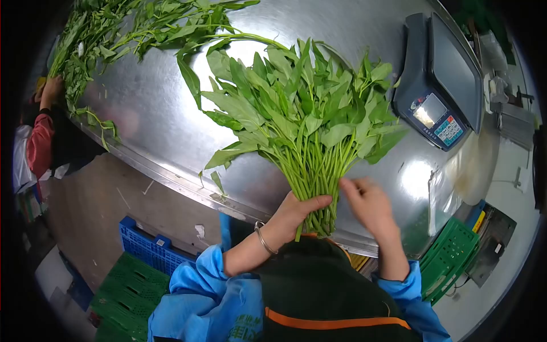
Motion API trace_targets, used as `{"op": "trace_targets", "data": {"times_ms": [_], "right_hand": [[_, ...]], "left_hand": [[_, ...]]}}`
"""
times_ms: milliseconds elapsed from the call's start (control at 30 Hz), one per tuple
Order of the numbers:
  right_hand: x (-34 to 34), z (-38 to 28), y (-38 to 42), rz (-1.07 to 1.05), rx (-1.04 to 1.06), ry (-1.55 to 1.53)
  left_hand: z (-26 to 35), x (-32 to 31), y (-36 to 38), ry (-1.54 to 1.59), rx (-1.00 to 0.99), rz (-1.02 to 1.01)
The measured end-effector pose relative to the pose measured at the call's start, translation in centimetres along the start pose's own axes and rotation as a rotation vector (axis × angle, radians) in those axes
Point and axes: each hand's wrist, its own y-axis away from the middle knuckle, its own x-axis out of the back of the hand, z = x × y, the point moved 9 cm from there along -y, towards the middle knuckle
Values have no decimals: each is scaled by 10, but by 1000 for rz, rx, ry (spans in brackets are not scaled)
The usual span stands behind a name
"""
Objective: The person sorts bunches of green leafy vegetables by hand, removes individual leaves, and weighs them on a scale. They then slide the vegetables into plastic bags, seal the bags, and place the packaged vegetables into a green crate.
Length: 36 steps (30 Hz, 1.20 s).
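Observation:
A thick bunch of leafy green stems (307,108) stands over the metal table (250,176), leaves pointing away from me. My left hand (299,210) is wrapped round the lower stems, thumb across their front, cut ends showing below. Just right of the stems is my right hand (367,206), its fingers curled and thumb near the stems; whether it pinches anything is too small to tell. A few loose leaves (217,181) lie near the table's front edge.
More greens (154,28) are heaped at the table's back left, where another person's hand (52,90) touches them. A digital scale (439,85) stands at the right. Clear plastic bags (444,191) lie at the right edge. Green crates (453,256) and a blue crate (151,248) are below.

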Motion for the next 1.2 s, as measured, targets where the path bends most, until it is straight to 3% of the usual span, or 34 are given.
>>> {"op": "trace_targets", "data": {"times_ms": [67, 133, 233, 300, 333, 367, 433, 500, 567, 633, 700, 733, 767, 867, 900, 967, 1000, 1067, 1100, 1167, 1200], "right_hand": [[42, -8, 1, 268, 58, -167], [30, -30, -14, 199, 74, -224], [-5, -42, -33, 69, 97, -232], [-1, -42, -26, 256, 218, -476], [-10, -33, -27, 211, 174, -870], [-9, -30, -29, 209, 165, -872], [-26, -18, -33, -44, -43, -1298], [-20, -20, -26, -39, -25, -1268], [-25, -17, -22, -90, 55, -1018], [-17, -24, -20, 4, 110, -1047], [9, -16, -13, 348, 173, -1388], [16, -16, -10, 437, 166, -1395], [19, -16, -10, 437, 160, -1395], [0, -17, -20, 170, -42, -1091], [0, -27, -24, 148, 50, -926], [-3, -33, -25, 150, 53, -650], [-6, -31, -28, 143, 49, -654], [-6, -41, -35, 161, 202, -480], [-1, -41, -38, 160, 195, -481], [-13, -25, -41, -73, -127, -1164], [-4, -27, -41, 41, -86, -1307]], "left_hand": [[-3, 1, 0, 6, 22, -1], [-6, 0, 0, 4, 36, -4], [4, 4, -1, -153, -102, 52], [9, 4, 0, -214, -123, 40], [17, -3, 1, -154, -187, -28], [16, 0, 1, -152, -178, -27], [-3, 8, 2, 23, 14, -19], [-10, 9, -1, 16, 43, -30], [-10, 9, 0, 58, 10, -13], [-6, 6, 1, 69, 15, -23], [-7, 6, 1, 84, 25, -31], [-12, 9, 1, 88, 65, -14], [-17, 11, 0, 91, 106, 1], [-18, 13, -1, 56, 103, 4], [-19, 11, 0, 57, 106, 5], [-4, 13, -1, -116, -68, 97], [-6, 14, -1, -115, -62, 104], [5, 7, -2, -302, -218, 15], [7, 9, -2, -301, -212, 14], [-5, 4, 1, -236, 11, -117], [-5, 4, 2, -232, 14, -117]]}}
